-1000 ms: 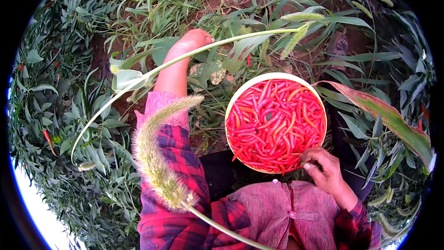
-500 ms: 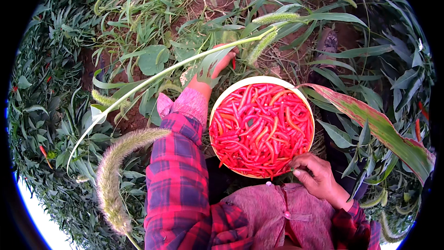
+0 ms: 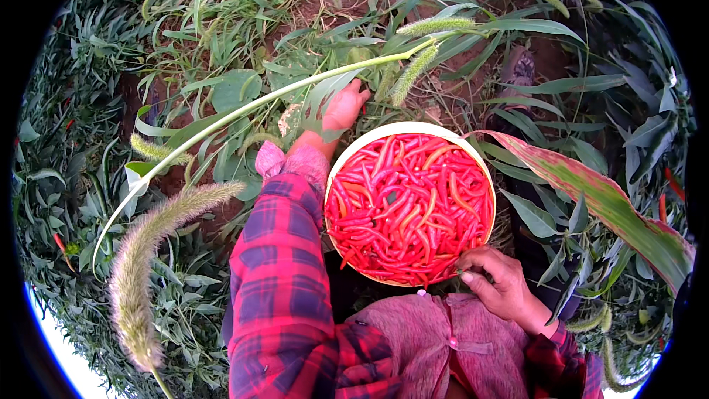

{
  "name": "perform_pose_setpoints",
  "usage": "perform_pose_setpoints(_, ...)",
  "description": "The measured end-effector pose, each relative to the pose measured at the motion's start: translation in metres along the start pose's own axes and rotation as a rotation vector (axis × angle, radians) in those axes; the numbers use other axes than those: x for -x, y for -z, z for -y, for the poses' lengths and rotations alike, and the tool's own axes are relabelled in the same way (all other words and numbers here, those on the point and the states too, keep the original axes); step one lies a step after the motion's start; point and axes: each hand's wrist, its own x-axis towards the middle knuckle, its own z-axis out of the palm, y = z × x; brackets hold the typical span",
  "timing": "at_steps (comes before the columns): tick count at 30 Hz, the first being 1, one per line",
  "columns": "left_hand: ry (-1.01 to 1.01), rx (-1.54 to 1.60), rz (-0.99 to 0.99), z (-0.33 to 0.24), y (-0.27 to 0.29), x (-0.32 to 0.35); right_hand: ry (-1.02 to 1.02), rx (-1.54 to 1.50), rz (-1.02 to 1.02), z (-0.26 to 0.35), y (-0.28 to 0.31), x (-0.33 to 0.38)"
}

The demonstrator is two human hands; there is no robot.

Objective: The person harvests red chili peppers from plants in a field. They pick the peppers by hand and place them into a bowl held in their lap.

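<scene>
Plentifully red: peppers (image 3: 413, 210) past counting

They heap inside one pale-rimmed bucket (image 3: 406, 127) before the torso. At its near edge, the right hand's (image 3: 498, 286) thumb and forefinger pinch one green stem (image 3: 461, 273). Beyond the rim's far left, the left hand's (image 3: 342, 109) fingers curl; their grip I cannot tell. Bare soil (image 3: 555, 59) shows farther out.

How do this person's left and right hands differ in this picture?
The left hand is past the bowl's far left rim, among weeds; the right hand is at its near right rim.
A green leaf partly hides the left wrist, while the back of the right hand shows plainly.
Both hands are bare.
</scene>
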Motion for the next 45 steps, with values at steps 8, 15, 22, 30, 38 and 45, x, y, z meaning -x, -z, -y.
perform_pose_setpoints(8, 0.590, 1.377, 0.214, 0.044, 0.057, -0.012, 0.004, 0.020, -0.063, 0.002, -0.007, 0.000)
perform_pose_setpoints(15, 0.510, 0.388, 0.474, 0.108, 0.005, 0.065, 0.038, 0.022, -0.009, 0.009, -0.012, -0.001)
perform_pose_setpoints(22, 0.823, 0.125, 0.346, 0.034, 0.006, 0.062, 0.013, 0.014, -0.027, 0.008, -0.017, -0.003)
perform_pose_setpoints(30, 0.638, 0.484, 0.297, 0.091, 0.008, 0.073, 0.095, 0.020, -0.043, 0.007, -0.020, 0.006)
perform_pose_setpoints(38, 0.307, 0.409, -0.011, -0.031, 0.183, 0.094, 0.163, 0.046, -0.017, 0.006, -0.033, 0.032)
perform_pose_setpoints(45, 0.420, 0.699, -0.051, -0.171, 0.221, 0.170, 0.307, 0.049, -0.157, -0.002, -0.045, 0.080)
